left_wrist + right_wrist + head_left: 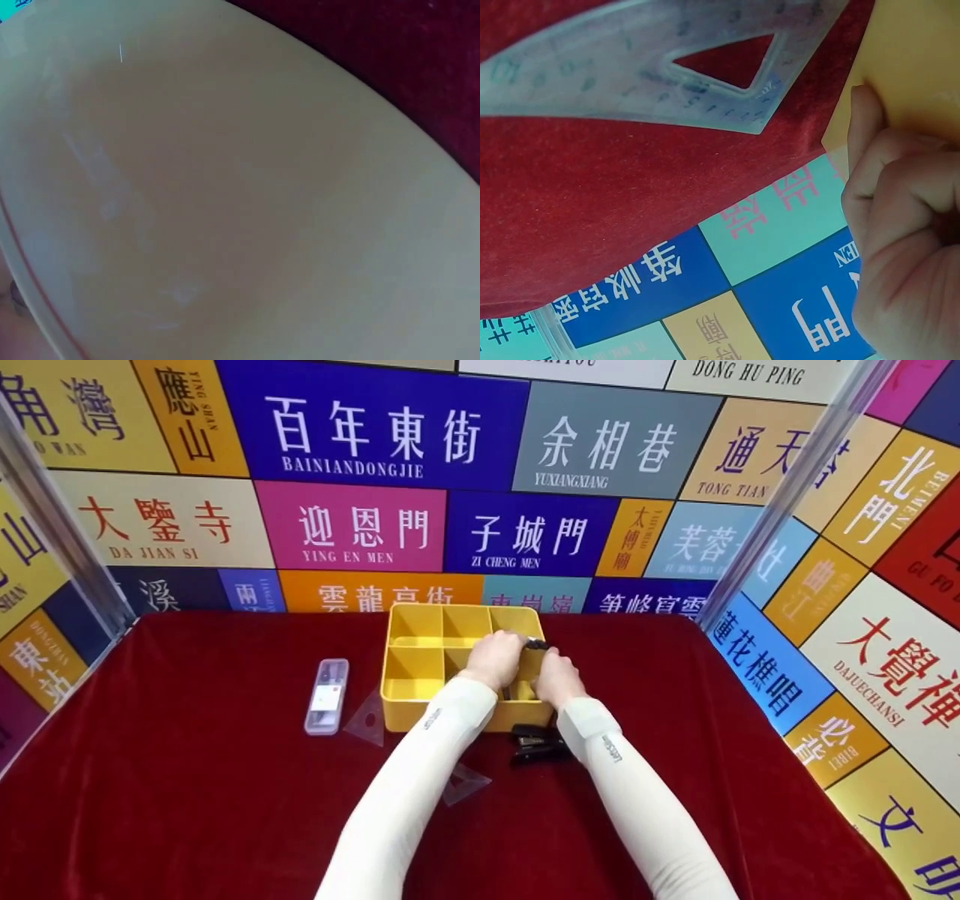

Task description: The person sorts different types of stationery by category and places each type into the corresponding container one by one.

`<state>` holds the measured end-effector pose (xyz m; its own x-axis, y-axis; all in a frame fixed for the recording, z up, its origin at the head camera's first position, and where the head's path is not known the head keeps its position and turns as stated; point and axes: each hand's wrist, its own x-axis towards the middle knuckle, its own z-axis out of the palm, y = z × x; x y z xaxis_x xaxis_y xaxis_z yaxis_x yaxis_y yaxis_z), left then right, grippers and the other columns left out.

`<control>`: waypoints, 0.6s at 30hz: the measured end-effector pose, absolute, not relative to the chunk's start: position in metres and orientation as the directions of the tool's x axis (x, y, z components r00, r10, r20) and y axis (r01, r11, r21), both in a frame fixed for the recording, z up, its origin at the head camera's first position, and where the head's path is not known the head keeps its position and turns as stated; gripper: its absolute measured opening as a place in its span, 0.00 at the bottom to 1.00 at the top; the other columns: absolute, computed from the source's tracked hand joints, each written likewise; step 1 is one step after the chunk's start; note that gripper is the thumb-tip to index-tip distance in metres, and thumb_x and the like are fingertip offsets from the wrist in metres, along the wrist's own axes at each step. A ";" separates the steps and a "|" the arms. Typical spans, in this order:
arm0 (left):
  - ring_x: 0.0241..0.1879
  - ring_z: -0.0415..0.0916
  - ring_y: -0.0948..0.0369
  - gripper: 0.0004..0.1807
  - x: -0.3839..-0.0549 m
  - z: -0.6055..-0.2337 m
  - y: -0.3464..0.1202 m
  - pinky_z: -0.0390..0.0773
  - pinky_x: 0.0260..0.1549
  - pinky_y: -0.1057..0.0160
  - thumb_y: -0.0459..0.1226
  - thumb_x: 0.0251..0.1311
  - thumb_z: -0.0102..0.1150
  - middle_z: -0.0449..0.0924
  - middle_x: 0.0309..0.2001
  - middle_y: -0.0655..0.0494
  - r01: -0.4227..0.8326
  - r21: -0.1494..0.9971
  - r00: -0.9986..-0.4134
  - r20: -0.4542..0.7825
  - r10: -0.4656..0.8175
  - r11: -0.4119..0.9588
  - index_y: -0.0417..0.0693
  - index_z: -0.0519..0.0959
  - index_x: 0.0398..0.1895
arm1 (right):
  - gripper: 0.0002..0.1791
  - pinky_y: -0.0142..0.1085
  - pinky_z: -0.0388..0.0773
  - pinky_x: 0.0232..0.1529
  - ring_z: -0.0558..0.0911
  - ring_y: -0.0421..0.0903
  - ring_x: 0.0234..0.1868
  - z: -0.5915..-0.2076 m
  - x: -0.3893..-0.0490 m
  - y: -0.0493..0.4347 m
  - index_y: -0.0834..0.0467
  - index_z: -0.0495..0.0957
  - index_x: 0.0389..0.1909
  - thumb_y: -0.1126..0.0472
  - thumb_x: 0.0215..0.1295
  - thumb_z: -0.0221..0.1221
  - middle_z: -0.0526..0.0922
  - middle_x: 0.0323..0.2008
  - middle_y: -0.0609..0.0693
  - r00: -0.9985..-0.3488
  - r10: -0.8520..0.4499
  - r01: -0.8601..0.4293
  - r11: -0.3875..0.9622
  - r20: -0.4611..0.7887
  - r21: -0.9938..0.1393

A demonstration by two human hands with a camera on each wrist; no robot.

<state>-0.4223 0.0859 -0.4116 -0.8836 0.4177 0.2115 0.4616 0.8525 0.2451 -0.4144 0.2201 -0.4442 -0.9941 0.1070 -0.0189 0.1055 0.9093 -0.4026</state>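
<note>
Over the right-hand compartments of a yellow divided organizer box (412, 712), my two hands come close together. A small black object (535, 643) shows between them; its kind is mostly hidden. My left hand (495, 658) has bent fingers at its left end. My right hand (560, 679) holds at its other end, beside the box's right wall. In the right wrist view the right hand (911, 225) has curled fingers, with one finger lying along the yellow wall. The left wrist view is nearly filled by a blurred pale surface, with only a sliver of skin at its edge.
A black stapler (536, 746) lies in front of the box, partly behind the right sleeve. Clear set squares (367, 721) lie near the box, and another set square (682, 67) shows in the right wrist view. A clear case (327, 697) lies at left.
</note>
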 end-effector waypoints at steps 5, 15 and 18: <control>0.51 0.84 0.47 0.16 -0.422 -0.412 0.088 0.83 0.50 0.48 0.32 0.66 0.54 0.86 0.52 0.47 0.463 0.231 -0.885 0.179 0.430 0.856 0.51 0.83 0.54 | 0.39 0.56 0.78 0.57 0.81 0.69 0.55 -0.445 -0.414 0.220 0.76 0.58 0.69 0.62 0.61 0.61 0.79 0.55 0.75 -0.995 0.103 0.101 0.912 -0.017 -0.398; 0.65 0.75 0.49 0.36 -0.426 -0.413 0.084 0.70 0.69 0.53 0.30 0.61 0.57 0.70 0.72 0.52 0.515 0.231 -0.855 0.061 0.516 0.825 0.51 0.64 0.74 | 0.36 0.57 0.78 0.58 0.80 0.70 0.56 -0.444 -0.416 0.220 0.75 0.61 0.66 0.64 0.60 0.60 0.78 0.55 0.75 -0.994 0.107 0.107 0.904 -0.022 -0.413; 0.72 0.67 0.49 0.44 -0.426 -0.413 0.081 0.64 0.73 0.55 0.29 0.60 0.57 0.58 0.78 0.52 0.510 0.261 -0.850 0.011 0.526 0.819 0.54 0.53 0.80 | 0.38 0.56 0.77 0.59 0.80 0.69 0.57 -0.444 -0.415 0.220 0.75 0.58 0.69 0.64 0.60 0.60 0.77 0.57 0.75 -0.994 0.107 0.113 0.902 -0.036 -0.417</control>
